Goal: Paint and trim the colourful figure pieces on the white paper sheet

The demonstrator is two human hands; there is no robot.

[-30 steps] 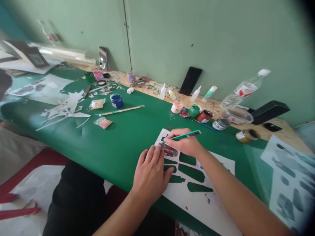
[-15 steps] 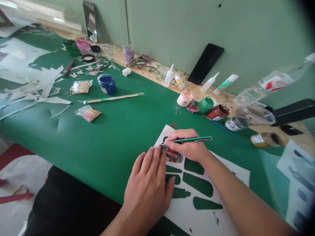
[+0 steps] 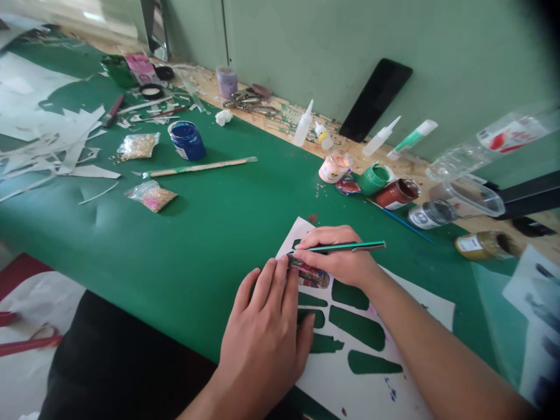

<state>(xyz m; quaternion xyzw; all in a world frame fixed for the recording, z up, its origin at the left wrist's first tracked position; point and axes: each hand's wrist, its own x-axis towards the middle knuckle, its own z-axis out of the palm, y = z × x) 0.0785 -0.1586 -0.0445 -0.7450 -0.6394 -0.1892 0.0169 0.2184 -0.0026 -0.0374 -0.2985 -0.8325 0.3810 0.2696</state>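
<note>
Since a second earlier, the back end of the slim green tool [image 3: 370, 247] had swung down a little, so it lay flatter across my right hand [image 3: 343, 259]. Thumb and fingers pinched it; I could not make out its tip. My left hand [image 3: 262, 326] lay flat, unclenched, its fingertips against the multicoloured piece [image 3: 317, 277], which rested on the white sheet [image 3: 326, 382] with its cut-out holes.
</note>
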